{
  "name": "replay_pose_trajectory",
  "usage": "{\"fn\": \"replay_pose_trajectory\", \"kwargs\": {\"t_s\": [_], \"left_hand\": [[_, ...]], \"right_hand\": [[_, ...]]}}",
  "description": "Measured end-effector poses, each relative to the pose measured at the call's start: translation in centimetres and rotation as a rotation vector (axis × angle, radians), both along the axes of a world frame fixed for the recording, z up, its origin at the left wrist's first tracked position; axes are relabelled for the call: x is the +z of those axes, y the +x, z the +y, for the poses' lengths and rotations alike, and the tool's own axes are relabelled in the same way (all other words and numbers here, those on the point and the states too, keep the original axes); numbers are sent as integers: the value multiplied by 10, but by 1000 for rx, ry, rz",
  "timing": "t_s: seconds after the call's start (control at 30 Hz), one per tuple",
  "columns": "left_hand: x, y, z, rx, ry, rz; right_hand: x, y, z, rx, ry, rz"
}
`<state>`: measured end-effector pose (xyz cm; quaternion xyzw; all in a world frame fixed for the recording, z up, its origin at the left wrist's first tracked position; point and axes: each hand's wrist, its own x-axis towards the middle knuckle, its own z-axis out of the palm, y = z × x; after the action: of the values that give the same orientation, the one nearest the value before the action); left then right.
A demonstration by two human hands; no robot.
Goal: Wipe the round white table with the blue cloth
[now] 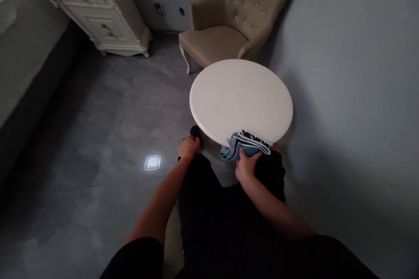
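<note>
My right hand (246, 165) is closed on a folded cloth (244, 147), its thumb pressed on the near side. Blue, grey and dark patterned layers with white edges show in the folds. The cloth is at the near rim of a round white table (242, 100), partly overlapping the top; whether it rests there I cannot tell. My left hand (190, 146) lies over my left knee, holding nothing visible, its fingers draped loosely and partly hidden.
Behind the table stands a beige tufted armchair (212, 43). A white cabinet with drawers (104, 22) is at the back left, beside a bed (29, 43). A grey wall (353, 96) rises on the right. A bright square pattern (152, 162) shows on the grey floor.
</note>
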<state>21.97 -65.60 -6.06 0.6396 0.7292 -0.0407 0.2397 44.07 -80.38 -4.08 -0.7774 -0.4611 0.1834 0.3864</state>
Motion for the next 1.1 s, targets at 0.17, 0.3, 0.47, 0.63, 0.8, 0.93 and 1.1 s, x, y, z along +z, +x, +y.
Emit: {"fn": "replay_pose_trajectory", "kwargs": {"t_s": [0.17, 0.3, 0.47, 0.63, 0.8, 0.93, 1.1], "left_hand": [[1, -3, -2, -22, 12, -14], [-1, -7, -3, 4, 7, -20], [-5, -13, -2, 29, 10, -47], [-7, -15, -1, 25, 15, -61], [-5, -13, 1, 9, 5, -60], [-4, -14, 5, -10, -17, -55], [-3, -17, 13, 19, -49, -17]], "right_hand": [[34, -2, -31, -36, -27, 478], [75, 20, -63, 12, -11, 528], [106, 87, -56, 121, 111, -79], [79, 92, 4, 535, -102, -575], [58, 24, 70, 871, -154, -711], [66, -32, 141, 942, -140, -686], [73, -75, 260, 941, -108, -608]]}}
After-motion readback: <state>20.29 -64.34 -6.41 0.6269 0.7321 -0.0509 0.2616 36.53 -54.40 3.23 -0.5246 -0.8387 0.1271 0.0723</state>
